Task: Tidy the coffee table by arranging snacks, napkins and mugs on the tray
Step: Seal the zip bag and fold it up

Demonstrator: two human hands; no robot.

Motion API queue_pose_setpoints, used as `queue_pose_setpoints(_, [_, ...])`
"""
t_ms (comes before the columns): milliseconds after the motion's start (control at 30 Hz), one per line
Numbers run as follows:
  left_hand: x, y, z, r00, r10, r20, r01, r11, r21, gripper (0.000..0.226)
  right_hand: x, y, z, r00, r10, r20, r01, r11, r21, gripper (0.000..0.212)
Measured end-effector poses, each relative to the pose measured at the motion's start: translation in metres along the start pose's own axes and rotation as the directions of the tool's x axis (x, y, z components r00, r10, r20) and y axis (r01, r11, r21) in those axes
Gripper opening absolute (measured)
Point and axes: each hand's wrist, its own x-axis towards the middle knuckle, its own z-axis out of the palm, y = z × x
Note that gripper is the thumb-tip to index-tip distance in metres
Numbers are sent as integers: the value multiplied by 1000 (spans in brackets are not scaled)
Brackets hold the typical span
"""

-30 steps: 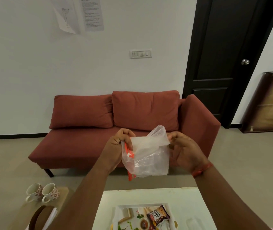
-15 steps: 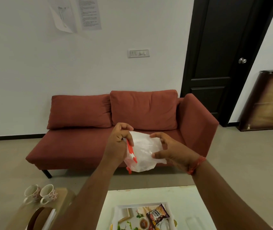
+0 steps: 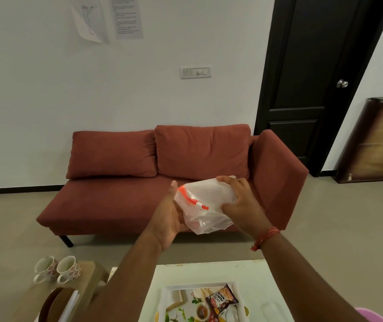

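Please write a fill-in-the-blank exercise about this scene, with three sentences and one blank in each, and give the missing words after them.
1. Both hands hold a clear plastic zip bag whose zip strip is ____ in colour.
2. The number of floral ceramic mugs standing on the low wooden side table is ____.
3. The dark peanut snack packet lies on the white printed ____.

Missing words: orange; two; tray

A clear zip bag [image 3: 205, 206] with an orange seal sits at twelve o'clock of the white, floral-printed tray [image 3: 199, 303], rust-red sofa [image 3: 162, 180] behind, red-flowered white mugs [image 3: 56, 269] at nine.
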Motion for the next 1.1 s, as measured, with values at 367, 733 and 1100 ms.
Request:
queue_pose_setpoints(367, [15,-12,-4,979,191,-75,-159,937,311,66,1,12,6,965,175,-195,-91,922,377,53])
queue_pose_setpoints(733, [43,-37,-8,960,196,-201,-146,960,238,40,-14,22,21,973,231,-31,-186,852,489,76])
queue_pose_setpoints(1100, [55,-123,50,974,-178,140,158,977,144,41,-80,90,2,817,473,-331,-308,842,443,84])
